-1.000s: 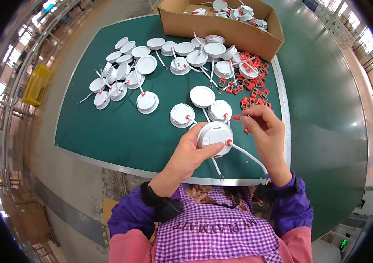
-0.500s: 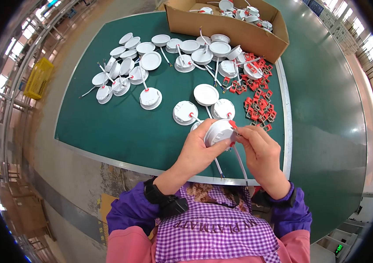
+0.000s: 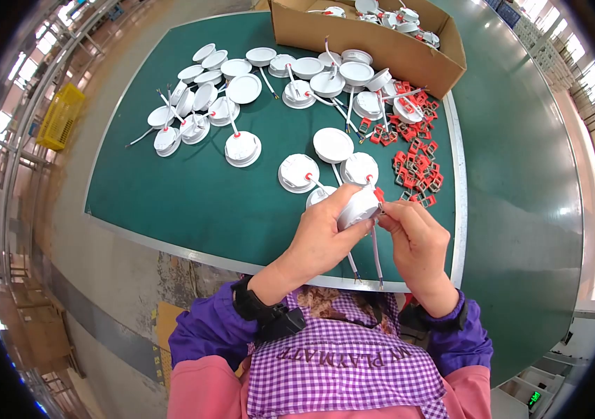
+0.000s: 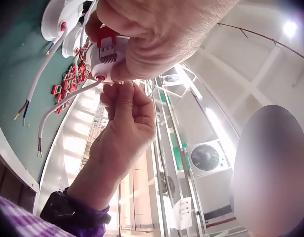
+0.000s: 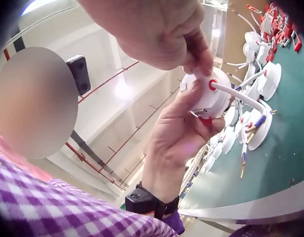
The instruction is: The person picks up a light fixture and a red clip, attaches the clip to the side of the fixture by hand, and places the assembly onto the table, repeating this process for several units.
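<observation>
In the head view my left hand (image 3: 317, 234) grips a white round downlight (image 3: 357, 211) between thumb and fingers, tilted with its side toward the right. A cable with bare wire ends hangs from its red grommet (image 5: 213, 84). My right hand (image 3: 421, 241) has thumb and forefinger pinched at the lamp's right edge, where a red spring clip (image 3: 379, 194) shows by the fingertips. Those fingertips partly hide what they pinch. Another view, from the left wrist, shows a red clip (image 4: 107, 35) against the lamp's side, close to the left fingers.
Several white downlights (image 3: 243, 148) with cables lie on the green table (image 3: 192, 202). Loose red clips (image 3: 417, 167) are piled at the right, by the metal table edge (image 3: 459, 195). At the back stands a cardboard box (image 3: 374, 49) with more lamps inside.
The right hand has carried a red clip left to the lamp's edge, and its fingertips now meet the lamp there. The left hand has tilted the lamp from facing up onto its side.
</observation>
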`<state>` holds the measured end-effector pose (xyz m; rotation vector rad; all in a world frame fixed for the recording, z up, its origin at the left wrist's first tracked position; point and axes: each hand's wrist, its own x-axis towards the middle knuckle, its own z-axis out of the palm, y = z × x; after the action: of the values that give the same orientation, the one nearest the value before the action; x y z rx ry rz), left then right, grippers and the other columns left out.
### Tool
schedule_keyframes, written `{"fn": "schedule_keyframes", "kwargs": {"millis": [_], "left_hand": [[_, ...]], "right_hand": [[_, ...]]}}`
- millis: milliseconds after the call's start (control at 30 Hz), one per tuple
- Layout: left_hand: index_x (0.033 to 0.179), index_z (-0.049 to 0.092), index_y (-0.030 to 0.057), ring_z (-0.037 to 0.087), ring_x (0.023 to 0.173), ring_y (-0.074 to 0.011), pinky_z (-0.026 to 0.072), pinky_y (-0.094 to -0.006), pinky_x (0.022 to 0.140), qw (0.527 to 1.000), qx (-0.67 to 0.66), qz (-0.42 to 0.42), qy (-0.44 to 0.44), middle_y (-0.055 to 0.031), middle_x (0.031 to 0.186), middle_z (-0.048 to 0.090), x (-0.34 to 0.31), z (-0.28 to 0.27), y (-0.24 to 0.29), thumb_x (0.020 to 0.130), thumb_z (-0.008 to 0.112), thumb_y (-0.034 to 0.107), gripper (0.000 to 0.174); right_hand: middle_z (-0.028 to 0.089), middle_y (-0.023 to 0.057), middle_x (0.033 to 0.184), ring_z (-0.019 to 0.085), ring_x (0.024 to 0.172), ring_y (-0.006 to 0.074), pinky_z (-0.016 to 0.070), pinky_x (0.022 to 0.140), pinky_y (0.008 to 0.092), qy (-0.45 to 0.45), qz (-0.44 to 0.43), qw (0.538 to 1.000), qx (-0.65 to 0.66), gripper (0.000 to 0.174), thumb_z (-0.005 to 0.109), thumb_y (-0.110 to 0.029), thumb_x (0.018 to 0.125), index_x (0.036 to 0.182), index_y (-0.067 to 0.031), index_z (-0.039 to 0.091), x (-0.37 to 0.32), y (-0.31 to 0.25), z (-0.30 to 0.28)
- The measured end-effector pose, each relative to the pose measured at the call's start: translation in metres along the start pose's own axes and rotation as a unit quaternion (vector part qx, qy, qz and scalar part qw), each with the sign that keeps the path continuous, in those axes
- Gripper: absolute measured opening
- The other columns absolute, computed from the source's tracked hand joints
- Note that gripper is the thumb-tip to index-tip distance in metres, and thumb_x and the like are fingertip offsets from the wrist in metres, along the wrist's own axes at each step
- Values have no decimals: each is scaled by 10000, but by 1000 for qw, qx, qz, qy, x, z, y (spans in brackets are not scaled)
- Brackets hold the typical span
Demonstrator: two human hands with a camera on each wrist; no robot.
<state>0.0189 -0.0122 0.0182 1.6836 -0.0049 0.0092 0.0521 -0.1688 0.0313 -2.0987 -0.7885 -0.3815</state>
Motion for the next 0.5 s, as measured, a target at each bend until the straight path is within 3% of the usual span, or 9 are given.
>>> {"fn": "schedule_keyframes", "kwargs": {"millis": [167,233,267,367,433,500], "left_hand": [[1033,546,40,522,795,-65,452,-241,684,1000,-4,-10,-3,-12,867,576,0,1,-1,805,654,77,255],[1026,548,38,519,789,-65,447,-239,679,1000,1,-10,-5,-12,862,574,0,1,4,807,654,87,249],[1020,550,36,516,784,-65,442,-236,673,1000,6,-12,-2,-13,858,572,0,0,7,809,655,96,244],[1021,553,28,512,780,-68,434,-233,672,1000,-15,2,-25,-18,862,571,-5,-4,15,811,655,110,248],[1026,553,20,517,786,-74,434,-235,682,999,-21,13,-37,-23,868,573,-6,-6,17,811,653,105,251],[1026,553,16,526,800,-78,438,-239,687,998,-27,12,-63,-25,875,577,-7,-8,20,812,649,99,249]], "right_hand": [[625,121,790,641,662,227,502,556,275,-6,5,1000,6,187,636,94,708,874,12,603,0,-1,-1],[632,108,787,648,657,195,499,569,252,-38,95,993,60,175,650,80,716,872,15,602,2,5,-3],[632,108,787,648,657,195,499,569,252,-35,89,994,60,175,650,80,716,872,15,602,4,6,-5],[647,89,837,646,665,143,499,591,244,-3,121,984,130,236,667,60,723,943,18,591,8,-1,-11],[652,81,900,638,688,107,498,616,240,-22,236,942,236,345,682,41,726,1051,16,566,15,-16,-22],[649,85,949,638,706,97,492,630,230,-47,227,942,242,417,680,36,737,1127,15,536,14,-13,-30]]}}
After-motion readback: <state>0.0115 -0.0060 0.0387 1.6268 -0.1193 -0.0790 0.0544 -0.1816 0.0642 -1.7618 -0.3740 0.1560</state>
